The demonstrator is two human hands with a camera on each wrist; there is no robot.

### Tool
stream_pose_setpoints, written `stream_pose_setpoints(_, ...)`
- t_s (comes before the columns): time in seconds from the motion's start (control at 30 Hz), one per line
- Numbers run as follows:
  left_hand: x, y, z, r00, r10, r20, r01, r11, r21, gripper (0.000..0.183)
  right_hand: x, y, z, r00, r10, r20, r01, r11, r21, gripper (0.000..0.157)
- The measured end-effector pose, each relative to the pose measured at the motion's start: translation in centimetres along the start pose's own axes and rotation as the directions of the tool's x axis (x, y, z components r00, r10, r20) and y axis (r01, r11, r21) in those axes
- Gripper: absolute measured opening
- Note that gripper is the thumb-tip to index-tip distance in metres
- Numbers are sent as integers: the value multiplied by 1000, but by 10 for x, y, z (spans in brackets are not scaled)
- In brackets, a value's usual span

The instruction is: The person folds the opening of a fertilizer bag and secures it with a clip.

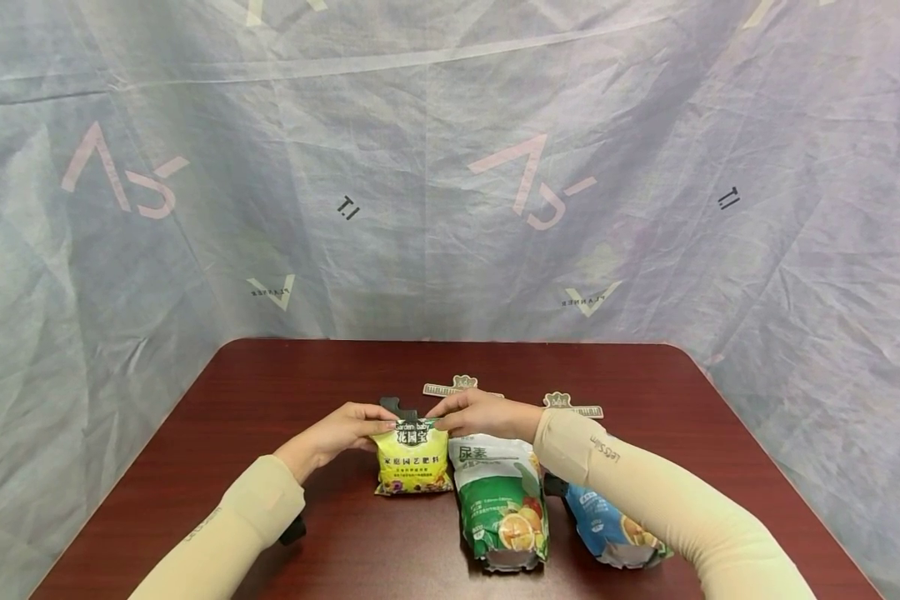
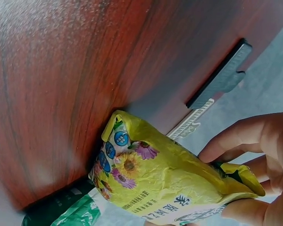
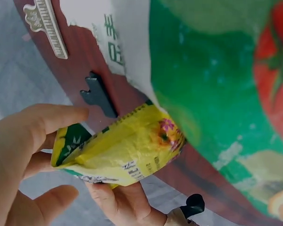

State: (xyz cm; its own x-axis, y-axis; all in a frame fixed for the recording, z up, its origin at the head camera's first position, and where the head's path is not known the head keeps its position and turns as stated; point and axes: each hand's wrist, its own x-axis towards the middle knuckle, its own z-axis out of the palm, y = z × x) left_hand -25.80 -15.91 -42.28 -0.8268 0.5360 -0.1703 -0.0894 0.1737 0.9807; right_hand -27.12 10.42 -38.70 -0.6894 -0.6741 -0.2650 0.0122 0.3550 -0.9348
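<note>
A small yellow bag of garden fertilizer [image 1: 412, 462] stands on the table, printed with flowers near its base. My left hand [image 1: 341, 433] pinches its top at the left corner, thumb in front and fingers behind, as the left wrist view shows. My right hand [image 1: 480, 414] is at the top right corner. In the right wrist view its fingers [image 3: 61, 115] lie around the folded top flap, while the thumb [image 3: 59, 200] stands apart from the bag. Just behind the bag lies a black clip [image 2: 221, 75].
A larger green and white bag [image 1: 495, 500] stands right of the yellow one, and a blue bag [image 1: 607, 525] sits farther right, partly under my right forearm. Two gold-coloured clips [image 1: 573, 406] lie toward the back of the table. A black object [image 1: 292, 531] shows beside my left forearm.
</note>
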Motion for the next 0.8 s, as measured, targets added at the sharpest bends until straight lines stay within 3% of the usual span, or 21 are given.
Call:
stream_pose_setpoints(0.3, -1, 2, 3, 1000, -3, 5, 3, 1000, -5, 29, 0, 8, -7, 999, 46, 11, -47, 994, 101, 29)
stream_pose_setpoints(0.8, -1, 1, 1, 1000, -14, 20, 14, 1000, -3, 30, 1, 3, -11, 999, 49, -16, -50, 998, -34, 24)
